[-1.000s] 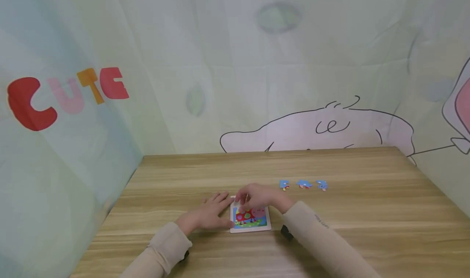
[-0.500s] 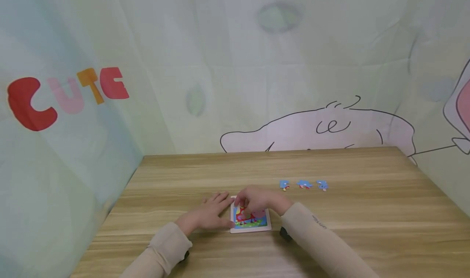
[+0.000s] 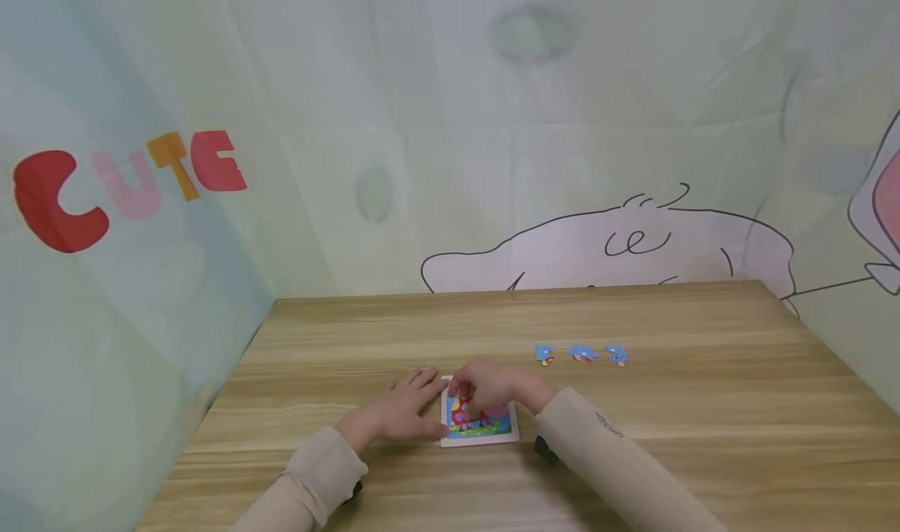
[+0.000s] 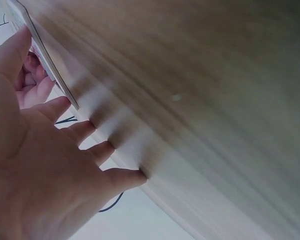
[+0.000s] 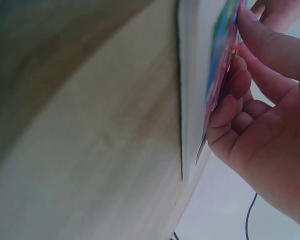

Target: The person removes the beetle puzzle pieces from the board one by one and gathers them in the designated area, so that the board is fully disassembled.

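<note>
A small jigsaw puzzle (image 3: 498, 429) in a white-edged tray (image 3: 480, 441) lies on the table, showing a red, spotted figure on blue and green. My right hand (image 3: 487, 383) is over its upper part, and thumb and index finger pinch a red puzzle piece (image 3: 460, 404) at the picture's left side. In the right wrist view the other fingers (image 5: 230, 107) curl against the picture. My left hand (image 3: 398, 411) lies with spread fingers on the table, its thumb and index finger touching the tray's left side. The right hand hides the picture's upper part.
Three loose blue puzzle pieces lie in a row behind and right of the tray: a left one (image 3: 544, 353), a middle one (image 3: 583, 352) and a right one (image 3: 617, 354). The wooden table (image 3: 703, 407) ends at a printed cloth backdrop (image 3: 450, 165).
The pale gap at the tray's upper left is now covered by red and blue picture. My right hand has lowered slightly toward me; the left hand has stayed still.
</note>
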`<state>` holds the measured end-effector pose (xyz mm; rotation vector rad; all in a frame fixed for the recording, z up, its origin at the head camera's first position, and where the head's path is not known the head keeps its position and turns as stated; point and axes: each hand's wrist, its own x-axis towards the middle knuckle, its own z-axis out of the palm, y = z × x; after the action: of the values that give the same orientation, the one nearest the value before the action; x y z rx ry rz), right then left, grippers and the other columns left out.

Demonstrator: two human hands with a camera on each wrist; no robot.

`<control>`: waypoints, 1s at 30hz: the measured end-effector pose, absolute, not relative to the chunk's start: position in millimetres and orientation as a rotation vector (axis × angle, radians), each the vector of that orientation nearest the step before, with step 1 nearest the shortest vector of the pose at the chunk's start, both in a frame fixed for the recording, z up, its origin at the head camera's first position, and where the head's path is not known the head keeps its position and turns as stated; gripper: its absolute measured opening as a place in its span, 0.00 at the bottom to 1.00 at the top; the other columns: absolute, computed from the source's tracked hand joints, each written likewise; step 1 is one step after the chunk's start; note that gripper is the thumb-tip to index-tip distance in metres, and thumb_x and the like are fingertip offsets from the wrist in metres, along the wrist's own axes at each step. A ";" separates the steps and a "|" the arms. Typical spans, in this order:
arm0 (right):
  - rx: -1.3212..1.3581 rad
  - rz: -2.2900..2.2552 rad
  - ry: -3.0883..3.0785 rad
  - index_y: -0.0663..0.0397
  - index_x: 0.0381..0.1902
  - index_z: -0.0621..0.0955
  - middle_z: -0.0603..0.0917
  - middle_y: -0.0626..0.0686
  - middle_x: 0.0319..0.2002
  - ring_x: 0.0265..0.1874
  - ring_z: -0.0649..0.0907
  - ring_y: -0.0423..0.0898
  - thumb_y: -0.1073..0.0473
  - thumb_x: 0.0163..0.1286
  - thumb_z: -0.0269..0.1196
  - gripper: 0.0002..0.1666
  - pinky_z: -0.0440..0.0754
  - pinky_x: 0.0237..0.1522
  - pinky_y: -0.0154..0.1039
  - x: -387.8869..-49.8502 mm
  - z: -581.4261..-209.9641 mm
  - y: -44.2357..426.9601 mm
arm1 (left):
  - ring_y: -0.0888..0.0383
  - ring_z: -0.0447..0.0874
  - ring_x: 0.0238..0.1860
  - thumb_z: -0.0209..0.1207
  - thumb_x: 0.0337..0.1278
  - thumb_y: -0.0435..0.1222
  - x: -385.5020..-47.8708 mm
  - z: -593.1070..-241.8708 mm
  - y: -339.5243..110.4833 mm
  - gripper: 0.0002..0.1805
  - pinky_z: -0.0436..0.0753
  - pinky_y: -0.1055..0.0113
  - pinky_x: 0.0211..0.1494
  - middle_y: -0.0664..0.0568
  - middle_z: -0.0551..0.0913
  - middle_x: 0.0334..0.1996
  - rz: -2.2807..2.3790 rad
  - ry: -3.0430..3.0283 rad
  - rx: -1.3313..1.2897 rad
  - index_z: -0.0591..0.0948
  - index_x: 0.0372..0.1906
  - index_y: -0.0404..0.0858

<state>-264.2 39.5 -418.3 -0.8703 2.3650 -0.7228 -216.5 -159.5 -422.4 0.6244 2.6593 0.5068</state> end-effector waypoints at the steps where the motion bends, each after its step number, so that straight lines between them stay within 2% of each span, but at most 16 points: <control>1: -0.869 -0.720 2.367 0.51 0.42 0.82 0.78 0.44 0.34 0.36 0.75 0.41 0.68 0.58 0.69 0.14 0.75 0.43 0.35 -264.3 -418.4 39.3 | 0.38 0.43 0.75 0.58 0.57 0.57 -216.5 -422.6 -159.7 0.43 0.46 0.31 0.68 0.42 0.51 0.76 0.508 2.659 0.626 0.61 0.73 0.41; 8: -0.854 -0.725 2.360 0.51 0.40 0.81 0.78 0.44 0.33 0.35 0.75 0.41 0.68 0.59 0.69 0.12 0.75 0.43 0.35 -264.8 -419.5 38.5 | 0.37 0.43 0.75 0.58 0.57 0.58 -215.3 -420.9 -159.8 0.43 0.46 0.30 0.68 0.41 0.51 0.76 0.510 2.659 0.635 0.62 0.73 0.41; 17: -0.883 -0.775 2.327 0.52 0.38 0.79 0.76 0.46 0.30 0.32 0.74 0.41 0.69 0.58 0.69 0.13 0.73 0.37 0.34 -265.6 -420.1 39.2 | 0.38 0.42 0.75 0.58 0.58 0.58 -216.7 -422.6 -159.9 0.44 0.46 0.31 0.68 0.42 0.50 0.76 0.505 2.658 0.619 0.61 0.74 0.42; 23: -0.861 -0.813 2.313 0.49 0.39 0.79 0.78 0.46 0.33 0.35 0.76 0.42 0.68 0.62 0.66 0.11 0.75 0.40 0.36 -267.1 -421.6 41.9 | 0.38 0.43 0.75 0.58 0.57 0.58 -217.2 -423.2 -159.5 0.43 0.47 0.31 0.69 0.42 0.51 0.76 0.497 2.663 0.614 0.61 0.74 0.43; 30: -0.891 -0.852 2.280 0.48 0.38 0.79 0.79 0.46 0.32 0.33 0.76 0.42 0.66 0.67 0.62 0.07 0.76 0.37 0.35 -271.2 -422.3 45.9 | 0.38 0.44 0.75 0.58 0.56 0.59 -217.2 -424.1 -159.4 0.44 0.47 0.31 0.69 0.43 0.52 0.76 0.496 2.671 0.610 0.62 0.73 0.44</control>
<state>-271.2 45.9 -422.3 -0.8906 2.2799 -0.8522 -217.2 -159.4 -424.1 0.6103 2.6712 0.4961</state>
